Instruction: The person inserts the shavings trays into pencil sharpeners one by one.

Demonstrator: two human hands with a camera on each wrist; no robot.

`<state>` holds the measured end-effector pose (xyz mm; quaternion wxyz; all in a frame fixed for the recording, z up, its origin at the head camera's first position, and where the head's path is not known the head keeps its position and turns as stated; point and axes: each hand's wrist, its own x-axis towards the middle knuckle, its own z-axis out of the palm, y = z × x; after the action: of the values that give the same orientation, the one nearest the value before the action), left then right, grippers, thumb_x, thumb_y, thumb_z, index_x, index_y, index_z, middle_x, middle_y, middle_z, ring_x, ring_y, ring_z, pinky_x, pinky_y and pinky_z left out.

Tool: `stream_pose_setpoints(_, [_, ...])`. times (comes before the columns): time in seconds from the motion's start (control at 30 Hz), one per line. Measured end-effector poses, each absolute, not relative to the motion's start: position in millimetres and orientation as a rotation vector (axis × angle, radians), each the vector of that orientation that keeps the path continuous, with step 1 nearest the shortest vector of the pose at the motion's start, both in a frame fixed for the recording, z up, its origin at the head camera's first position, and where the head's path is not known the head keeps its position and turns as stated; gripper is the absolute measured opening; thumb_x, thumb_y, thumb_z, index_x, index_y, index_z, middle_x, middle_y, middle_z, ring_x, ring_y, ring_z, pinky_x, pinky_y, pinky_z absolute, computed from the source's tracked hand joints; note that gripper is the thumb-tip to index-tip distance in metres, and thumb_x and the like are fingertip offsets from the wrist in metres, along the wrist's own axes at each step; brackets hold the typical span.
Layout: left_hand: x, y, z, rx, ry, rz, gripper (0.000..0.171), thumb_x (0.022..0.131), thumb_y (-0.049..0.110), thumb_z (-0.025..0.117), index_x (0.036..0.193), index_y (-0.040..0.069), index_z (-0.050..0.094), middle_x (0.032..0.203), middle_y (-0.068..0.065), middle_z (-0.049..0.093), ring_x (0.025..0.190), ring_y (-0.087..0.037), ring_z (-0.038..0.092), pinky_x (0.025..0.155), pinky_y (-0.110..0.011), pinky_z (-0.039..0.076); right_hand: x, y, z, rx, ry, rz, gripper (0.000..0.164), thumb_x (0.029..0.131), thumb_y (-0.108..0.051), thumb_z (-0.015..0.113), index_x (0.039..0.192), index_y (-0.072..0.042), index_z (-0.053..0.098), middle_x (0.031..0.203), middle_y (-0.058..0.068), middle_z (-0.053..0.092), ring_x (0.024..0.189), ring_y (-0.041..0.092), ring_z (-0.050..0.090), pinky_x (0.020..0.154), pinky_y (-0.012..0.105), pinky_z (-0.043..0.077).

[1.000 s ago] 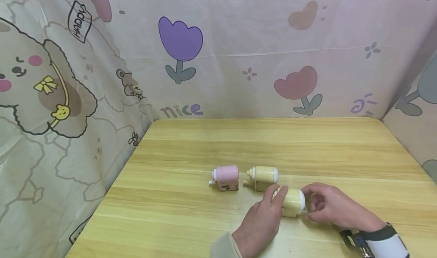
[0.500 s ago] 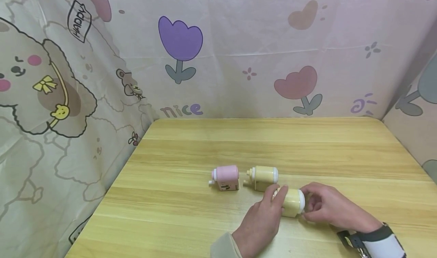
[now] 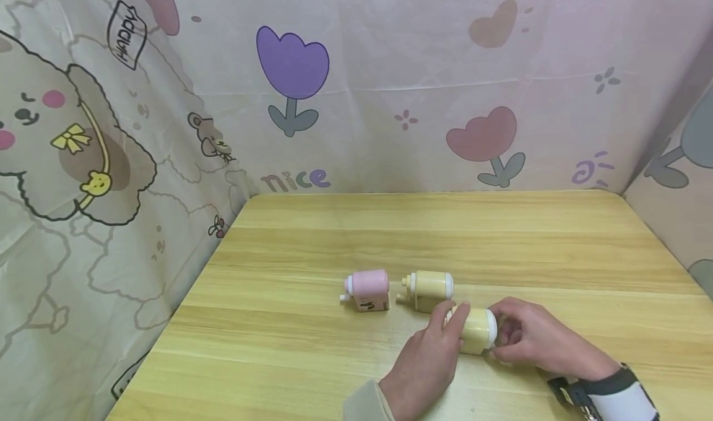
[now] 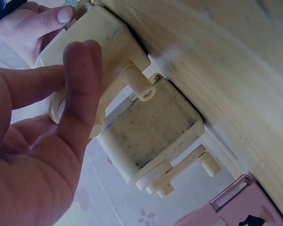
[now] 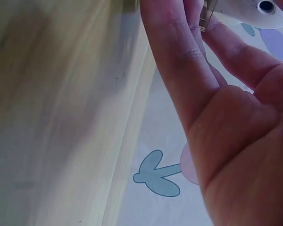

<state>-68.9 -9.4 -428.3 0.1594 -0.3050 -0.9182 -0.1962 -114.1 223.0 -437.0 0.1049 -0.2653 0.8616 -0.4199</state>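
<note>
My left hand (image 3: 426, 362) grips a pale yellow crank pencil sharpener (image 3: 475, 331) from its crank side, as the left wrist view also shows. At the opposite, white front of this sharpener is my right hand (image 3: 531, 337), fingers curled, pinching a clear drawer (image 4: 84, 8) low on the body. The right wrist view has the white front face (image 5: 238, 7) with its dark pencil hole (image 5: 266, 6) near the fingertips. Just behind stands a second yellow pencil sharpener (image 3: 433, 285), its crank (image 4: 186, 167) toward the left. Fingers hide much of the drawer.
A pink pencil sharpener (image 3: 372, 290) stands left of the second yellow one, its crank also on the left. All rest on a wood-grain table (image 3: 278, 328). A printed cloth (image 3: 379, 49) hangs behind the table and along its sides.
My right hand has shifted slightly left toward the sharpener, and the clear piece that stuck out by its fingers now shows less. My left hand has stayed in place.
</note>
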Motion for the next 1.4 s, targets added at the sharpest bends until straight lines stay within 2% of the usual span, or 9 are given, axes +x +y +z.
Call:
stream_pose_setpoints(0.5, [-68.3,-7.8,-427.8,-0.869,-2.606,-0.542,0.057,0.092,0.013,0.06,0.143,0.01,0.036,0.13,-0.01,0.046,0.055,0.001,0.048,0.049,-0.004,0.035,-112.2,220.2,-437.1,-0.806,2.559,-1.261,0.047,0.07,-0.033,0.082,0.107,-0.014,0.061,0.089,-0.002,0.059,0.072,0.008,0.058,0.061,0.028,0.052])
stream_pose_setpoints(0.93, [-68.5,-5.8,-427.2,-0.831,-2.634,-0.501,0.057,0.091,0.015,0.062,0.143,0.012,0.038,0.131,-0.009,0.045,0.058,-0.004,0.055,0.049,-0.007,0.038,-111.0,218.9,-433.7,-0.726,2.585,-1.2,0.057,0.068,-0.039,0.082,0.113,-0.011,0.06,0.095,0.0,0.059,0.075,0.009,0.058,0.062,0.028,0.052])
stream_pose_setpoints(1.4, [-68.6,-5.8,-427.2,-0.842,-2.625,-0.478,0.057,0.092,0.016,0.061,0.143,0.012,0.037,0.131,-0.009,0.045,0.061,-0.005,0.057,0.051,-0.007,0.039,-111.9,218.4,-433.4,-0.737,2.6,-1.211,0.057,0.067,-0.041,0.082,0.112,-0.013,0.062,0.094,-0.003,0.06,0.075,0.008,0.058,0.063,0.028,0.052])
